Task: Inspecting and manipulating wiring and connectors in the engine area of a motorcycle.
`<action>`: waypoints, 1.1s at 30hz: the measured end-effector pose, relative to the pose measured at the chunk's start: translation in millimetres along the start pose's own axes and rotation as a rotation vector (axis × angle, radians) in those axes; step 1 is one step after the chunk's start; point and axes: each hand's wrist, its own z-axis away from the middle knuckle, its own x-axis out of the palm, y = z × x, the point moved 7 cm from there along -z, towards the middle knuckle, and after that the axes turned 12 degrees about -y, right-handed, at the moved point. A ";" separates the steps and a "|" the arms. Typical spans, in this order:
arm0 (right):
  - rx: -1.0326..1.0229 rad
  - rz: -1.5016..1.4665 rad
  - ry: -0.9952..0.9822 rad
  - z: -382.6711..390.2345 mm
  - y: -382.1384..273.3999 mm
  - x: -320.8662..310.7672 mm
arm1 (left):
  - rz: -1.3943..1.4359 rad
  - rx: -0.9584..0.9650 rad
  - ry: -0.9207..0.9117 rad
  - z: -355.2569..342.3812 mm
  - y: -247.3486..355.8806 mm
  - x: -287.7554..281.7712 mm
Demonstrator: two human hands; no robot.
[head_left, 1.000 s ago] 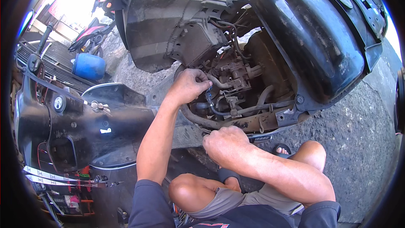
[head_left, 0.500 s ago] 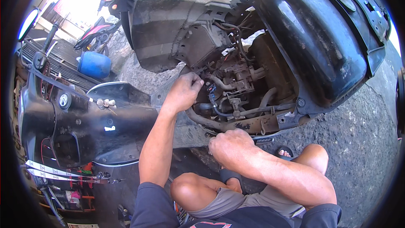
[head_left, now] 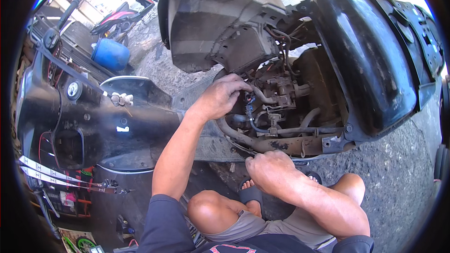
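Baring its engine: a black scooter [head_left: 145, 131] under two bare hands

And there it is, stretched right across the frame, front panel at the left, opened middle at the centre! The left hand [head_left: 222, 96] is up there at the centre, fingers bent and partly spread, index finger out over the exposed engine parts [head_left: 283, 91], its tip right by the end of a grey hose [head_left: 265, 96]. Has it got hold of anything? Cannot tell from this angle. Just below that fingertip sits a small blue fitting [head_left: 250, 108], among the hoses.

Now down to lower centre, and the right hand [head_left: 271, 171] — curled into a loose fist, back of the hand up, just below the scooter's dull frame tube [head_left: 234, 133]. Its palm side is hidden, so whether it holds anything cannot be told.

Above the hands, at upper centre, a big grey plastic housing [head_left: 220, 23] looms; at upper right, a glossy black rounded part [head_left: 361, 61] catches the light. Left of centre, a bunch of keys [head_left: 122, 99] sits at the front panel, with white straps [head_left: 51, 175] at lower left and a blue drum [head_left: 110, 54] at upper left — a red-and-black motorcycle [head_left: 112, 21] just above it.
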 end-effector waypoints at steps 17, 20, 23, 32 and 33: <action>-0.036 0.063 -0.056 3.3 -1.1 4.2 | -0.167 0.029 0.234 47.7 3.1 19.4; -0.041 0.040 -0.095 3.8 0.6 3.8 | -0.169 -0.076 0.257 47.9 -4.2 28.1; -0.041 0.016 -0.125 1.1 1.6 -1.6 | -0.277 -0.181 0.282 41.9 1.9 34.3; -0.061 -0.075 -0.174 -11.9 9.7 -6.9 | -0.275 -0.224 0.203 27.6 0.5 39.3; -0.062 -0.088 -0.183 -12.5 9.4 -8.0 | -0.253 -0.205 0.223 28.6 0.5 37.7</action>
